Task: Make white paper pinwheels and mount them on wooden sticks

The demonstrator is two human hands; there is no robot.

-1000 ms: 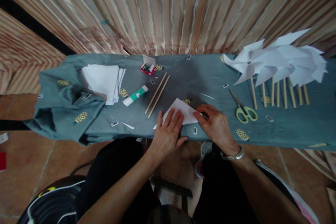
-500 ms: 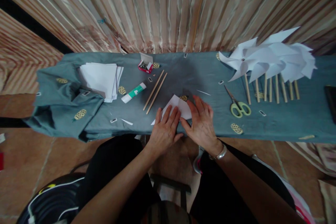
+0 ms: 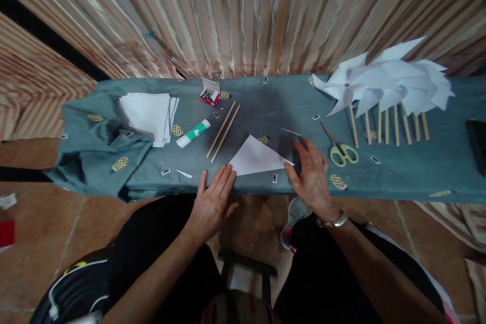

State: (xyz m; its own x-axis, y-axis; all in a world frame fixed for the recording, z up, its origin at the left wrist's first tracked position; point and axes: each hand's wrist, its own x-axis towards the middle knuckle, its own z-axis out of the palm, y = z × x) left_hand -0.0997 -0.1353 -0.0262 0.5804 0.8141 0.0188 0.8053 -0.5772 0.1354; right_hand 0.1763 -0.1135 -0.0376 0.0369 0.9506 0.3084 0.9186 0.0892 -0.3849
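Observation:
A folded white sheet of paper (image 3: 258,157) lies as a triangle near the front edge of the table, its peak pointing away from me. My left hand (image 3: 213,200) rests with outstretched fingertips at the paper's left corner. At the right corner is my right hand (image 3: 312,178), thumb touching the tip and fingers spread apart. Two wooden sticks (image 3: 223,131) lie side by side behind the left part of the paper. Scissors with green handles (image 3: 342,154) lie to the right of my right hand.
Several white paper pinwheels (image 3: 395,83) on sticks lie at the back right. Leftward are a stack of paper (image 3: 146,114), a green-and-white glue stick (image 3: 193,133) and a small red box of metal pins (image 3: 210,95). A pleated curtain (image 3: 243,15) hangs behind the cloth-covered table (image 3: 250,111).
My hands have moved apart, the left one toward the left and the right one toward the right. The paper triangle is now uncovered between them.

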